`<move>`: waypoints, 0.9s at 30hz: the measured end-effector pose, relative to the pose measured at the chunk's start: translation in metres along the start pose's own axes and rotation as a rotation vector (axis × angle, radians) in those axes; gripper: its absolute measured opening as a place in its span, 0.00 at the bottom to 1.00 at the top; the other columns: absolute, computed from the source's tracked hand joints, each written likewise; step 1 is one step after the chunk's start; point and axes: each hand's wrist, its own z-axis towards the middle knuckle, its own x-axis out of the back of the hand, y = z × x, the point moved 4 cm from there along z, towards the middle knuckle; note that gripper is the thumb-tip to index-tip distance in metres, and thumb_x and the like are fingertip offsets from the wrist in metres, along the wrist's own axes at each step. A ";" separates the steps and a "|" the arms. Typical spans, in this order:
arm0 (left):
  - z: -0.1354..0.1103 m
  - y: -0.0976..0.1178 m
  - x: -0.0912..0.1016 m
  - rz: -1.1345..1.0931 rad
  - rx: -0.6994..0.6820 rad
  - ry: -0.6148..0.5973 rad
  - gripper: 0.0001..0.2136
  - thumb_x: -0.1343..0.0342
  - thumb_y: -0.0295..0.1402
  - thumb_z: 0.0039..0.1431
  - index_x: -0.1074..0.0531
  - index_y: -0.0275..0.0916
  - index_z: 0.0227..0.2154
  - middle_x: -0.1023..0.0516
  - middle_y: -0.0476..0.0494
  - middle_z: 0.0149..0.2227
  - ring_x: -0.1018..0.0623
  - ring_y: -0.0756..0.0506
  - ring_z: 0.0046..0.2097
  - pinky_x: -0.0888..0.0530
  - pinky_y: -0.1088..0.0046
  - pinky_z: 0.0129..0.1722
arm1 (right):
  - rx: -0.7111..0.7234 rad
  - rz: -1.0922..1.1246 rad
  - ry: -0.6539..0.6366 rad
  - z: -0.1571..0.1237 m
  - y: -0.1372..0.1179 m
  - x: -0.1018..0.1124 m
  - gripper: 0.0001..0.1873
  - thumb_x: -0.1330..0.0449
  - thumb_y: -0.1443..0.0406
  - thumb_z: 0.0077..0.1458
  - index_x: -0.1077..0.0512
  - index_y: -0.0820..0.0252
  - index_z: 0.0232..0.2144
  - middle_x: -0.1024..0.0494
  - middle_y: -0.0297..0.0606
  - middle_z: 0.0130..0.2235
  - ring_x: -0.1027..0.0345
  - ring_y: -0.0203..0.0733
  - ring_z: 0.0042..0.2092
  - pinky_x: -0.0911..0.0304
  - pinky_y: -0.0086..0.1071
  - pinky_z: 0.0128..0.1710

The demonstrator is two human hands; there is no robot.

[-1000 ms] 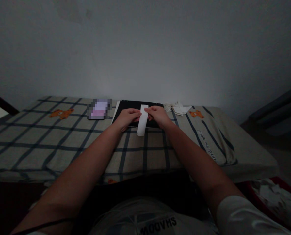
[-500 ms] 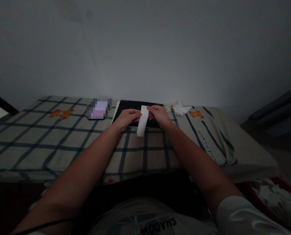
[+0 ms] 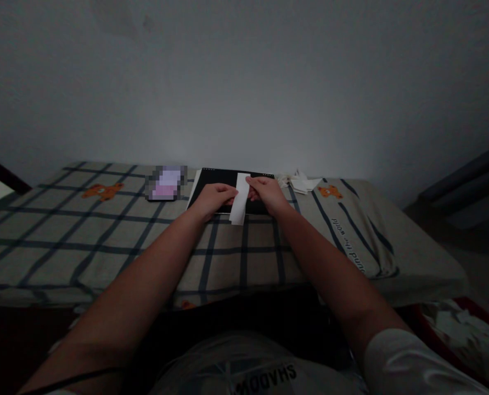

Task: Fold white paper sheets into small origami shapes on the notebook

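2 bare hands share 1 white paper strip [image 3: 239,202] at the centre of the frame. the left hand [image 3: 215,197] pinches its left edge, thumb and fingers closed on the paper; the right hand [image 3: 268,191] is likewise closed on its upper right edge. the strip slants across a black pad [image 3: 219,176], its lower end overlapping the checked cloth [image 3: 145,236] in view. folded white papers [image 3: 304,184] lie right of centre; a pixelated flat object [image 3: 166,184], left.

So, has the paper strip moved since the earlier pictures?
Yes, slightly: judged against the black notebook, the paper strip now sits a little higher in the view.
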 end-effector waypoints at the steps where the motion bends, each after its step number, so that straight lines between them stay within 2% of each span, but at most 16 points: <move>1: 0.000 0.001 0.001 0.008 -0.013 0.015 0.10 0.36 0.35 0.42 0.24 0.34 0.27 0.23 0.45 0.28 0.27 0.52 0.27 0.28 0.74 0.32 | -0.016 -0.005 -0.029 0.000 0.001 -0.001 0.12 0.40 0.58 0.50 0.28 0.63 0.27 0.27 0.34 0.23 0.34 0.29 0.24 0.39 0.23 0.22; 5: 0.001 0.001 0.003 0.030 -0.038 0.043 0.11 0.36 0.36 0.42 0.24 0.34 0.28 0.23 0.44 0.28 0.27 0.51 0.28 0.28 0.73 0.32 | -0.023 -0.034 -0.069 -0.002 0.002 -0.004 0.09 0.37 0.61 0.48 0.28 0.64 0.26 0.27 0.35 0.23 0.34 0.30 0.24 0.39 0.24 0.23; 11: 0.003 -0.008 -0.001 -0.028 0.057 -0.051 0.10 0.38 0.37 0.44 0.23 0.35 0.27 0.22 0.42 0.30 0.25 0.49 0.30 0.28 0.73 0.32 | -0.013 -0.067 -0.005 -0.002 0.000 -0.003 0.08 0.39 0.65 0.50 0.29 0.64 0.23 0.28 0.33 0.21 0.36 0.30 0.22 0.39 0.25 0.23; 16: 0.000 -0.002 0.000 0.099 -0.014 -0.019 0.11 0.39 0.38 0.45 0.23 0.34 0.28 0.23 0.44 0.27 0.28 0.51 0.26 0.30 0.75 0.28 | -0.037 -0.020 -0.009 -0.001 0.002 -0.003 0.08 0.40 0.65 0.51 0.29 0.64 0.24 0.27 0.34 0.22 0.35 0.29 0.23 0.39 0.23 0.23; 21: -0.002 0.006 0.004 0.237 -0.104 0.064 0.12 0.40 0.38 0.46 0.23 0.33 0.29 0.23 0.44 0.27 0.28 0.51 0.26 0.31 0.75 0.28 | -0.128 0.059 -0.105 -0.003 0.006 -0.006 0.07 0.39 0.64 0.51 0.28 0.64 0.26 0.26 0.36 0.24 0.33 0.29 0.25 0.38 0.23 0.24; 24: -0.001 0.007 0.006 0.229 -0.131 0.090 0.12 0.40 0.39 0.46 0.23 0.33 0.29 0.22 0.43 0.29 0.28 0.50 0.27 0.30 0.74 0.29 | -0.134 0.041 -0.113 -0.003 0.008 -0.006 0.06 0.39 0.65 0.50 0.28 0.64 0.26 0.26 0.35 0.24 0.33 0.29 0.25 0.37 0.23 0.24; 27: 0.000 0.003 0.004 0.161 -0.084 0.044 0.14 0.39 0.40 0.45 0.23 0.34 0.31 0.22 0.43 0.29 0.27 0.50 0.28 0.29 0.73 0.30 | -0.081 0.000 -0.064 -0.001 0.007 -0.004 0.06 0.39 0.65 0.50 0.28 0.64 0.25 0.27 0.34 0.22 0.35 0.29 0.24 0.38 0.23 0.24</move>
